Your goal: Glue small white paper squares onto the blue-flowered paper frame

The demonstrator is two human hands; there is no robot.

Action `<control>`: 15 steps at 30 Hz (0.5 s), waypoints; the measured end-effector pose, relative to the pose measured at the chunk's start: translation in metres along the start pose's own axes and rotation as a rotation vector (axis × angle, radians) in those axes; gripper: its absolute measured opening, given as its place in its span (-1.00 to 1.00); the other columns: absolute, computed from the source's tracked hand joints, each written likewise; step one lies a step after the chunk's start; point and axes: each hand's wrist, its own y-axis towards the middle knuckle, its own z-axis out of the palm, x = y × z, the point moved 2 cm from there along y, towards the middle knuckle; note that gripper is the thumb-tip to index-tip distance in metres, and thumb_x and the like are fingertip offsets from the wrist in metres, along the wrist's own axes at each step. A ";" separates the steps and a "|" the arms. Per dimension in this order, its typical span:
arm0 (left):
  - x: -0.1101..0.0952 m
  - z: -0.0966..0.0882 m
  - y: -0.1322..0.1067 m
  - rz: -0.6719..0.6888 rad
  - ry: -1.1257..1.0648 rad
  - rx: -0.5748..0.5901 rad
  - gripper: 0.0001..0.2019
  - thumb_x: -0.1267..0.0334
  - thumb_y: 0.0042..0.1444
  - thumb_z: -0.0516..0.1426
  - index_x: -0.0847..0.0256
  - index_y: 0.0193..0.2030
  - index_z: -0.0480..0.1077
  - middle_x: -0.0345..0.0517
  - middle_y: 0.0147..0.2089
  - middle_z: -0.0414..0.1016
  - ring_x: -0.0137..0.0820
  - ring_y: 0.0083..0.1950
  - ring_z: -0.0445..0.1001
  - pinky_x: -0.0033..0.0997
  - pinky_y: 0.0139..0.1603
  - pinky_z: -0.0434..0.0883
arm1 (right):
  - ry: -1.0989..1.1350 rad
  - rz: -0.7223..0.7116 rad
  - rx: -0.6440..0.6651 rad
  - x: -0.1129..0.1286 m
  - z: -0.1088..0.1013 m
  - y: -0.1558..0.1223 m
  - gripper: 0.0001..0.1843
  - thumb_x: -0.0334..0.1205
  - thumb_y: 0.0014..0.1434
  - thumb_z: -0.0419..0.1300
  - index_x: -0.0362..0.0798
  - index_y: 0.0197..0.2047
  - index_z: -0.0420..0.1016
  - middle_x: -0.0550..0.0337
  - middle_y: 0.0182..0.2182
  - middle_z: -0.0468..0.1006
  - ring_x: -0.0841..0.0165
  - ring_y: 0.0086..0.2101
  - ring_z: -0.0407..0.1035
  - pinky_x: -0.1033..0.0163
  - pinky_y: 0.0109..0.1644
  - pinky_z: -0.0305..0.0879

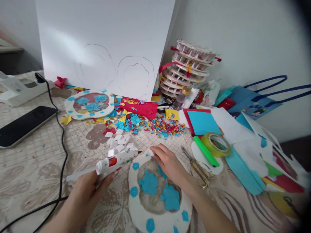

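The left hand is closed around a white glue gun, gripped by its body so that the nozzle points right, toward the upper rim of a white paper ring lying flat on the tabletop. The right hand rests palm-down on that ring, fingers bent, with a small white foam square pinched or pressed at the fingertips against the rim; whether the square is gripped or only pressed cannot be told. The ring is decorated with blue paper flowers, and it appears to be steadied by the weight of the right hand. A black cable runs away from the left hand across the tabletop. More foam squares are heaped just beyond the nozzle, within easy reach. Gold-handled scissors, a green marker and a roll of yellow tape lie just right of the right hand. Farther back, a finished ring and coloured paper scraps are seen before a white board.
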 end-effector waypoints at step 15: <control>0.014 0.006 -0.008 -0.008 -0.024 0.063 -0.89 0.18 0.07 0.12 0.12 -0.38 0.43 -0.24 -0.50 0.53 -0.30 -0.45 0.50 -0.46 -0.44 0.43 | 0.011 0.008 0.070 0.000 0.002 0.006 -0.69 -0.48 0.24 0.01 0.01 -0.02 0.38 0.11 -0.21 0.41 0.27 -0.19 0.35 0.19 -0.11 0.26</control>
